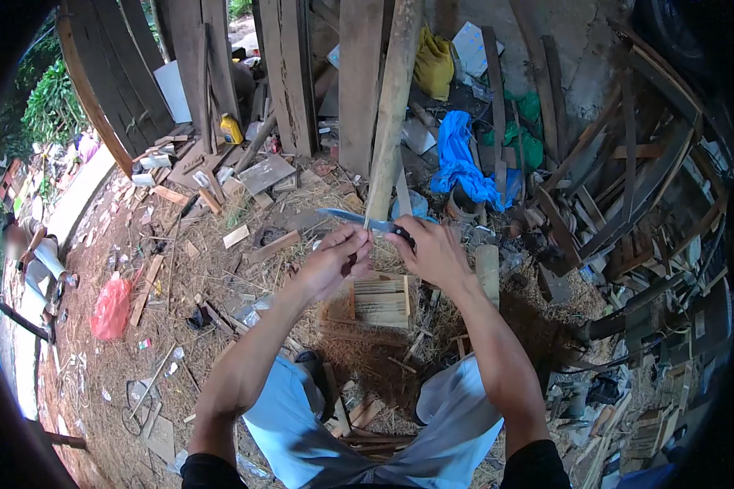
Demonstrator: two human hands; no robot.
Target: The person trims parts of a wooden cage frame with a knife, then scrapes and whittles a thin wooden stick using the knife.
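Observation:
My right hand (434,251) is closed round the black handle of a knife (341,215), whose blade points left across the front of my left hand. My left hand (334,261) pinches a thin pale stick (366,221) between thumb and fingers, and the blade lies against or just behind it; I cannot tell which. Most of the stick is hidden by the fingers. Below both hands, on the ground between my feet, sits a wooden box (409,303) with several thin pale sticks (379,300) lying side by side in it.
A wooden post (393,122) rises just beyond my hands. Blue plastic sheeting (458,159) and a yellow bag (434,63) lie behind it. Stacked timber (628,163) fills the right. A red plastic bag (112,306) lies left, with a seated person (41,257) farther off.

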